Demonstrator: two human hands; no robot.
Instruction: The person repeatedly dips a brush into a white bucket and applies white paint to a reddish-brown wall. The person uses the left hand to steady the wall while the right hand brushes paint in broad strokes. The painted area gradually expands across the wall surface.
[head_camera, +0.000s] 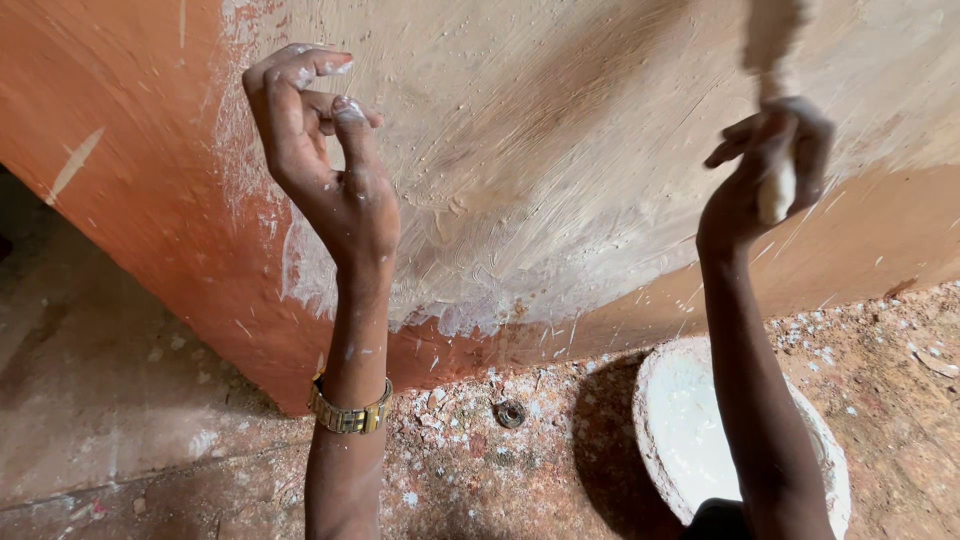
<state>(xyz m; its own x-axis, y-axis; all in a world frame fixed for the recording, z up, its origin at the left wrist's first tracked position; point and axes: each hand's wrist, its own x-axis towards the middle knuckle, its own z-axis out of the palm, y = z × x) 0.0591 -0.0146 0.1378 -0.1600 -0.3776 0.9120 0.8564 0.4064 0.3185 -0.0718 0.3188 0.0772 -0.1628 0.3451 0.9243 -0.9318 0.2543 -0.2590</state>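
- The brush (772, 60) is in the right hand (765, 175), whose fingers are closed round its pale handle. Its long axis runs nearly straight up from the fist, and the blurred head near the top edge of the view lies against the wall (560, 150).
- The pale, freshly coated patch of the wall spreads to the left of the brush and down toward the orange band along the bottom, so the wet area sits between the two hands.
- The left hand (335, 170) holds nothing. Its fingers are loosely curled and smeared white, raised close before the wall at the left edge of the pale patch; I cannot tell whether they touch it.
- A gold watch (349, 412) rings the left wrist.
- A bowl (660, 400) of white paint stands on the floor (880, 400) below the right forearm, nearer the right hand than the left.
- White flecks and a small round metal ring (510, 413) lie on the floor by the wall's foot.
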